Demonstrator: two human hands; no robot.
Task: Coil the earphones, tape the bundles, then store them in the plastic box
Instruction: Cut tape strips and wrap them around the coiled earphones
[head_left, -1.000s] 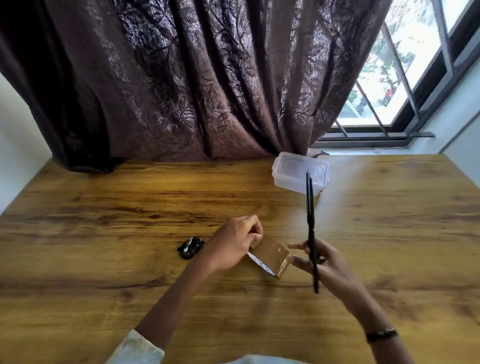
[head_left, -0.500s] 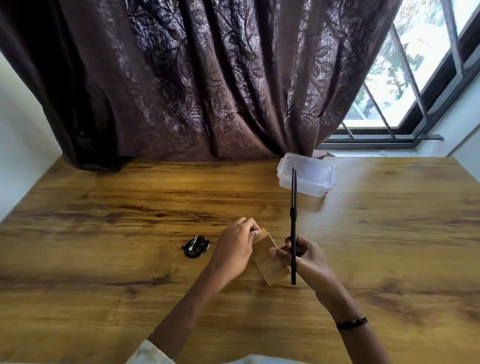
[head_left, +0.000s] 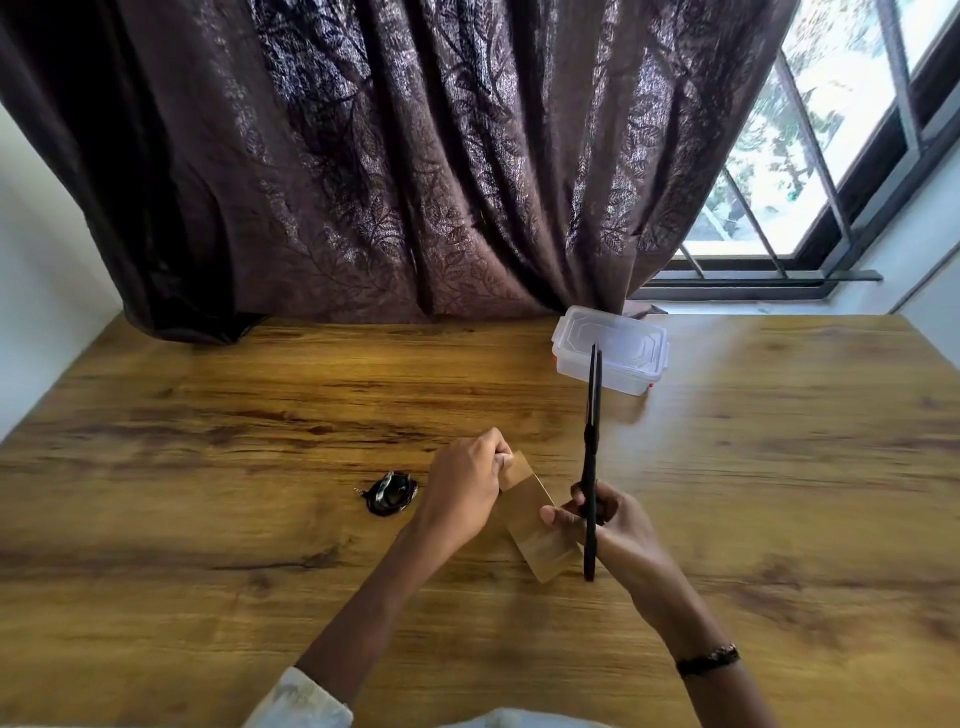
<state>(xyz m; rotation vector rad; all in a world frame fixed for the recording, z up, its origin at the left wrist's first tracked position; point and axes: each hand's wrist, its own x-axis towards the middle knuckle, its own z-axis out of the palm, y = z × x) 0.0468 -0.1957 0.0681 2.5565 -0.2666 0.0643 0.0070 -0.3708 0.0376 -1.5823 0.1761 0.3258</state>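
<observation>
Well, a wooden table (head_left: 208, 545) fills the view, with a dark curtain (head_left: 415, 156) hanging behind it and a window (head_left: 810, 156) off to the right. Up at the far edge, by the curtain's hem, sits the plastic box (head_left: 611, 349), clear, lid on. Front and centre, the left hand (head_left: 464, 488) pinches the far end of a brown strip of tape (head_left: 540, 525), fingers curled tight on it. The right hand (head_left: 618, 525) holds the strip's near end with thumb and fingers and grips black scissors (head_left: 591, 462) too, blades together, pointing away toward the box. Just left of the left hand, the coiled earphones (head_left: 390, 492) lie on the table, a small black bundle, plug poking out to the left.
</observation>
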